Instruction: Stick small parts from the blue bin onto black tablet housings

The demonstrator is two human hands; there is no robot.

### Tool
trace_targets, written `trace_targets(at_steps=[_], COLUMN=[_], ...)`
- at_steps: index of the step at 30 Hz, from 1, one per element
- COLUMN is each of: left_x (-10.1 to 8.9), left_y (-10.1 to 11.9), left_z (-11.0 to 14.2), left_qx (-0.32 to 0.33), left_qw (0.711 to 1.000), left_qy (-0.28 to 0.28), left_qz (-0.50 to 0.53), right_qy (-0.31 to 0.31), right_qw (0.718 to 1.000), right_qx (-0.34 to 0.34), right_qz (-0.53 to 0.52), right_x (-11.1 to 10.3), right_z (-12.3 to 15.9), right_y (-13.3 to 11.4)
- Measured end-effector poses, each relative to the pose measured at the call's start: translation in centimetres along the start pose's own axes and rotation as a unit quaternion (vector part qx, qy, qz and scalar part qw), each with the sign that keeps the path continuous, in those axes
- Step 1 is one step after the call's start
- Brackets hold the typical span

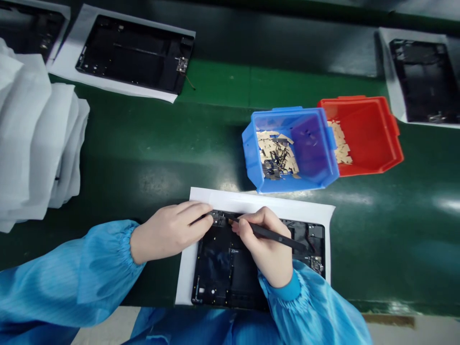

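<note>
A black tablet housing (215, 258) with circuit parts along its top and right side lies on a white sheet (262, 196) at the table's front edge. In my right hand (268, 242) is a pair of black tweezers (276, 235), held like a pen. The tweezers' tip points left, at small parts by the housing's top edge. My left hand (176, 230) reaches in from the left, thumb and fingers drawn together at the top left corner of the housing. Whatever lies between those fingertips is hidden.
Behind the housing stand a blue bin (298, 182) with small cream and black pieces and a red bin (370, 143) with cream pieces. More housings on sheets lie at the back left (136, 57) and right (424, 81). A stack of white sheets (36, 139) is at left.
</note>
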State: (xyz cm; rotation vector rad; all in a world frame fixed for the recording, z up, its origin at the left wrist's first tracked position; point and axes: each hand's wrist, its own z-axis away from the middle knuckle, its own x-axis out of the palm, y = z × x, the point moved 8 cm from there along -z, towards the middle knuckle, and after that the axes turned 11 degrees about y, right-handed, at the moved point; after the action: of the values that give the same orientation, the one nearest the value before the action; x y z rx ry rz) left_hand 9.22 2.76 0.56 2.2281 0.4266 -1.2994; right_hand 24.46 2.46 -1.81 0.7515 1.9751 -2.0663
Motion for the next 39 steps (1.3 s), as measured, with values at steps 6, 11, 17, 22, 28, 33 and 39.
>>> trace_targets(at_steps=[6, 11, 17, 22, 28, 33, 39], left_x=[0.1, 0.7, 1.1, 1.1, 1.1, 1.2, 1.4], left_y=[0.1, -0.2, 0.3, 0.6, 0.5, 0.5, 0.4], left_z=[-0.1, -0.5, -0.8, -0.9, -0.9, -0.8, -0.6], left_qx=[0.001, -0.023, -0.010, -0.005, -0.003, -0.011, -0.006], left_qw=[1.000, 0.999, 0.998, 0.996, 0.998, 0.999, 0.998], left_qy=[-0.001, -0.022, -0.062, -0.065, -0.047, -0.040, -0.059], left_qz=[0.005, 0.004, -0.030, -0.057, -0.040, -0.023, -0.010], right_qy=[0.002, 0.003, 0.003, 0.029, 0.022, 0.027, 0.029], right_qw=[1.000, 1.000, 0.999, 0.999, 1.000, 1.000, 1.000], right_qx=[-0.015, -0.025, -0.041, -0.026, -0.003, 0.003, 0.004], right_qz=[0.001, 0.011, 0.024, 0.005, -0.006, 0.007, 0.003], right_x=[0.0, 0.1, 0.1, -0.9, -0.8, -0.9, -0.6], right_z=[-0.1, -0.1, 0.1, 0.3, 0.1, 0.1, 0.3], right_y=[-0.4, -0.7, -0.9, -0.1, 0.5, 0.5, 0.6])
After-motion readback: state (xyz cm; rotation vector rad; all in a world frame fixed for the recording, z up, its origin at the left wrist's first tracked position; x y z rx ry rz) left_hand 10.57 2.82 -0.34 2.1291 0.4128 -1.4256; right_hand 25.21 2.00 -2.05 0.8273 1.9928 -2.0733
